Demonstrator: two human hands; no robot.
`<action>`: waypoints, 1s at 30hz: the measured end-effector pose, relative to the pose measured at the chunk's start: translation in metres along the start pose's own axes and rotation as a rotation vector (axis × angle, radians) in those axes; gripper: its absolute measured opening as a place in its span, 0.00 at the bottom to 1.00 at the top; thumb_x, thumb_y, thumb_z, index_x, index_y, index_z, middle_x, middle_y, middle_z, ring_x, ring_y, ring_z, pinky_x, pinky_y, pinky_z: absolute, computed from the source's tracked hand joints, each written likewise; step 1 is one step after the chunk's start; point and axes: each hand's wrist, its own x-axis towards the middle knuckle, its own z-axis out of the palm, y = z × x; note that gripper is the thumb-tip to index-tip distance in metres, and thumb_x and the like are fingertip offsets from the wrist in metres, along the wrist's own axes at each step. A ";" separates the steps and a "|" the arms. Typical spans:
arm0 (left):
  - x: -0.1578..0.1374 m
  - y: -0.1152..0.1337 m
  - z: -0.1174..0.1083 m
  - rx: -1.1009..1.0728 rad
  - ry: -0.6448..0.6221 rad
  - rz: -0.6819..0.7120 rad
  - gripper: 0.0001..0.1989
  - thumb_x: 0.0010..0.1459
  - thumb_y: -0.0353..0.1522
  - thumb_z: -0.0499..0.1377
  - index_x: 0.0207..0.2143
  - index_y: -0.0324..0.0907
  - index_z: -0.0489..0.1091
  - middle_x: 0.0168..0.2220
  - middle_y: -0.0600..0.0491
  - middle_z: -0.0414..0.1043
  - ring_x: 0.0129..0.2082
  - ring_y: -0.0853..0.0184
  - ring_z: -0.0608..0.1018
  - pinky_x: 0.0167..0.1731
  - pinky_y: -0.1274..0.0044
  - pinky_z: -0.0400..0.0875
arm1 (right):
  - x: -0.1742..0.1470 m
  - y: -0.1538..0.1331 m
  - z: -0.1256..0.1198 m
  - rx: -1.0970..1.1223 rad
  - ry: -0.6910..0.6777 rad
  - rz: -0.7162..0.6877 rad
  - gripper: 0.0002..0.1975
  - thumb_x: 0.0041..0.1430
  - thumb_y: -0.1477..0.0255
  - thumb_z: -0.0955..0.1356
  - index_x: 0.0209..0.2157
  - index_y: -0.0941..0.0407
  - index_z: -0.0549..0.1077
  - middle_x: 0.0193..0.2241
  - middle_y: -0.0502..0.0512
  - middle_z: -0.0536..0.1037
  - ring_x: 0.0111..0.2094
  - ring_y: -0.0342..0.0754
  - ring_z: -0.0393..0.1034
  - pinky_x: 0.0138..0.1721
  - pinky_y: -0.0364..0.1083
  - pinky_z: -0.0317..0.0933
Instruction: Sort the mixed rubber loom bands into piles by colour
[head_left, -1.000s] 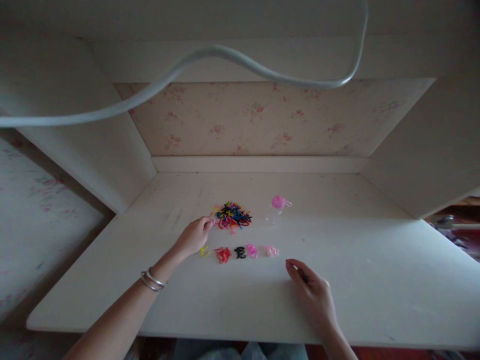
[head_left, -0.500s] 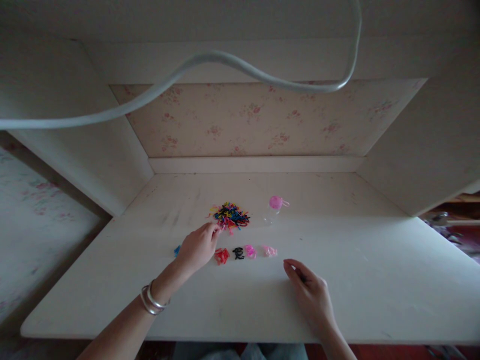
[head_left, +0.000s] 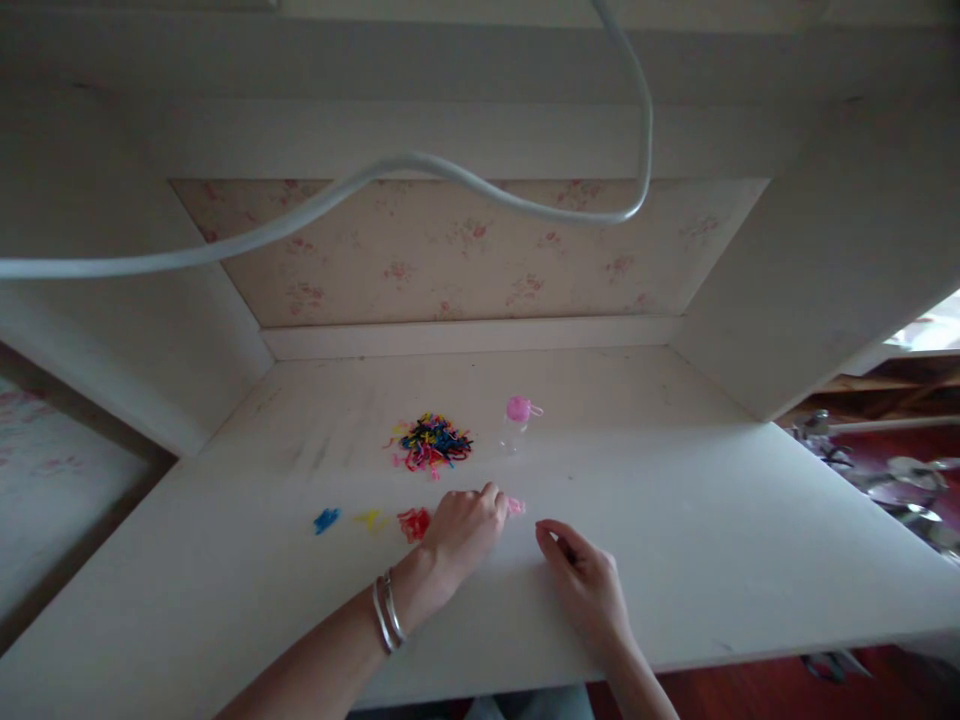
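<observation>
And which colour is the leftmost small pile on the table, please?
The leftmost small pile is blue, seen in the head view.

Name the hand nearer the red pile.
Left. The left hand is just right of the red pile; the right hand is farther right, beyond the left.

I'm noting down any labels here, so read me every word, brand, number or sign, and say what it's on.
None can be read.
The colorful pile and the clear bottle with a pink lid show no legible lettering.
The wall panel carries only a floral pattern.
The clutter at far right is too blurred to tell.
</observation>
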 end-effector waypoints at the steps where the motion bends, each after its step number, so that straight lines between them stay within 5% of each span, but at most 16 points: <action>1: 0.000 -0.001 -0.001 -0.006 0.000 0.007 0.13 0.64 0.29 0.44 0.38 0.42 0.68 0.33 0.49 0.71 0.29 0.64 0.77 0.27 0.74 0.70 | 0.000 0.000 0.000 0.003 0.002 -0.003 0.22 0.58 0.56 0.63 0.38 0.59 0.77 0.16 0.46 0.63 0.19 0.40 0.55 0.20 0.38 0.50; 4: -0.006 -0.010 -0.008 -0.041 0.065 -0.042 0.13 0.64 0.31 0.46 0.41 0.45 0.69 0.34 0.50 0.73 0.30 0.64 0.77 0.29 0.75 0.70 | 0.000 0.000 0.000 0.020 0.004 0.000 0.21 0.57 0.56 0.63 0.38 0.58 0.77 0.17 0.47 0.63 0.19 0.40 0.56 0.20 0.38 0.51; 10: -0.052 -0.054 -0.024 -0.289 0.431 -0.322 0.14 0.64 0.37 0.46 0.45 0.45 0.69 0.43 0.50 0.75 0.40 0.66 0.77 0.42 0.76 0.69 | 0.000 0.003 -0.002 0.010 -0.018 0.031 0.22 0.57 0.55 0.63 0.38 0.58 0.77 0.17 0.47 0.62 0.19 0.41 0.55 0.20 0.39 0.50; 20: -0.176 -0.092 0.021 -0.660 0.569 -0.879 0.22 0.54 0.50 0.53 0.38 0.43 0.72 0.33 0.50 0.77 0.30 0.64 0.77 0.30 0.79 0.72 | -0.004 0.004 0.004 -0.037 -0.028 0.038 0.22 0.53 0.53 0.65 0.35 0.56 0.78 0.16 0.46 0.61 0.18 0.40 0.53 0.19 0.38 0.49; 30: -0.180 -0.100 0.022 -0.899 0.654 -0.919 0.24 0.53 0.50 0.55 0.42 0.41 0.72 0.26 0.53 0.73 0.25 0.66 0.74 0.25 0.79 0.69 | 0.006 -0.013 0.015 -0.057 -0.052 0.049 0.22 0.50 0.52 0.66 0.34 0.56 0.78 0.17 0.48 0.68 0.19 0.42 0.59 0.19 0.39 0.52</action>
